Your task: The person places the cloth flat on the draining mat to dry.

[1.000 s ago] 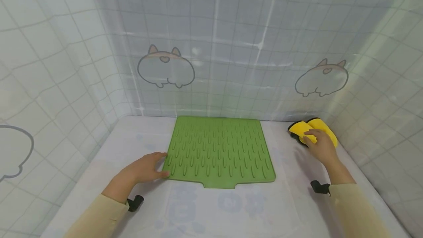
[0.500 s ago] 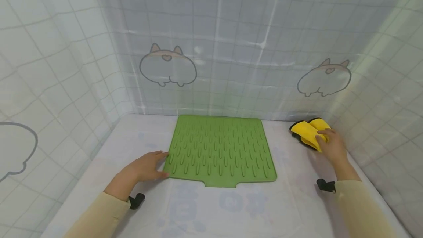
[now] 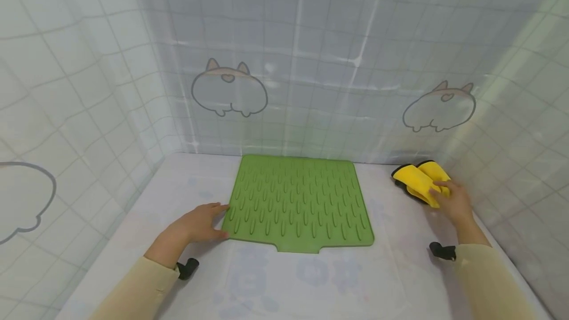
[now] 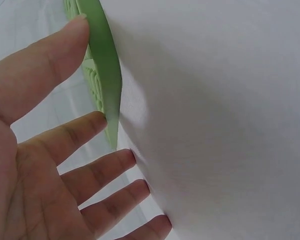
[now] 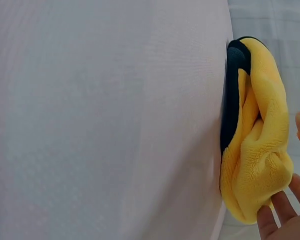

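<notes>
A green rectangular mat [image 3: 301, 196] with rows of raised ridges and a front tab lies flat on the table. My left hand [image 3: 200, 223] rests at its front left corner, thumb and forefinger at the edge. In the left wrist view, the fingers of that hand [image 4: 44, 160] are spread and nearly straight. At the back right lies a folded yellow cloth [image 3: 418, 181] with dark trim and a dark underside. My right hand [image 3: 458, 204] is at its right side. The right wrist view has fingertips [image 5: 282, 207] touching the cloth's end, with the thumb apart from it.
The white table [image 3: 306, 285] has a faint pale print. White gridded sheets with animal drawings hang as a back wall [image 3: 329, 88] and as side walls. The right wall [image 3: 524, 152] stands close beside the cloth and right arm.
My right hand has shifted to the right across the cloth, so more of its left part shows. The left hand stays at the mat's corner. The head view has shifted slightly.
</notes>
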Tool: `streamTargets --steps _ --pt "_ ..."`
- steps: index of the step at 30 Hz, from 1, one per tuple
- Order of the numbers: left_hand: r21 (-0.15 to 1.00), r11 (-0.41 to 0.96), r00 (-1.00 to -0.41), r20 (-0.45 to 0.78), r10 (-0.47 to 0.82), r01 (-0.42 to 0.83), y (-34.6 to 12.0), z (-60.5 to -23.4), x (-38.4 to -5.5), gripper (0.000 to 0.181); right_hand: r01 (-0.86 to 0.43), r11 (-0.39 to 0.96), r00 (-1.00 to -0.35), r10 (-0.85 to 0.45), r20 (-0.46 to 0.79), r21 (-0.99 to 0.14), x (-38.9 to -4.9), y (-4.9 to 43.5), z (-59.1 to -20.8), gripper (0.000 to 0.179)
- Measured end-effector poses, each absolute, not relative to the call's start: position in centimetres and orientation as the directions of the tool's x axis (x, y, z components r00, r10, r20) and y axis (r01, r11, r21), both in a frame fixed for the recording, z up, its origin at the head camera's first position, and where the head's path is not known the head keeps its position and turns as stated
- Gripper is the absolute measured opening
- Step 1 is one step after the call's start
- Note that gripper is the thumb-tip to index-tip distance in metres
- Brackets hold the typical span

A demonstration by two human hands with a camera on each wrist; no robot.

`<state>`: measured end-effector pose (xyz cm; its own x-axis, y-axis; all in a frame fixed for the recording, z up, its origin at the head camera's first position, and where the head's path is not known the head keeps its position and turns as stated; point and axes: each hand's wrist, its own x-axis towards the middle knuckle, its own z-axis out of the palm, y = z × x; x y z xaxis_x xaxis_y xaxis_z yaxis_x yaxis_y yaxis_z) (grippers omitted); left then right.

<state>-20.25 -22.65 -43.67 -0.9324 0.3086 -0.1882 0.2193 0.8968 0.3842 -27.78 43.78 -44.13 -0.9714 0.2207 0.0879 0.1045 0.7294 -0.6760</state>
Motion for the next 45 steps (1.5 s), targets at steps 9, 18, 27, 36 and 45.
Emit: streamTargets --steps 9,18,27,36,45 --pt "0.378 0.898 -0.933 -0.181 0.311 0.226 -22.8 -43.9 -20.3 0.083 0.159 0.741 -0.972 0.235 0.03 -0.652 -28.5 43.5 -44.7 0.059" --pt "0.389 0.898 -0.937 -0.186 0.297 0.207 -22.9 -44.0 -20.3 0.083 0.098 0.824 -0.98 0.177 0.09 -0.559 -29.1 43.4 -45.0 0.044" --pt "0.395 0.895 -0.937 -0.184 0.298 0.207 -22.9 -44.0 -20.1 0.083 0.105 0.845 -0.975 0.191 0.114 -0.524 -29.1 43.1 -44.8 0.033" --pt "0.385 0.898 -0.937 -0.181 0.3 0.213 -22.8 -43.8 -20.1 0.083 0.128 0.839 -0.972 0.211 0.1 -0.529 -28.8 43.0 -44.6 0.037" --pt "0.38 0.9 -0.937 -0.182 0.299 0.214 -22.7 -44.0 -20.1 0.084 0.189 0.781 -0.964 0.263 0.039 -0.595 -28.6 42.4 -44.2 0.04"
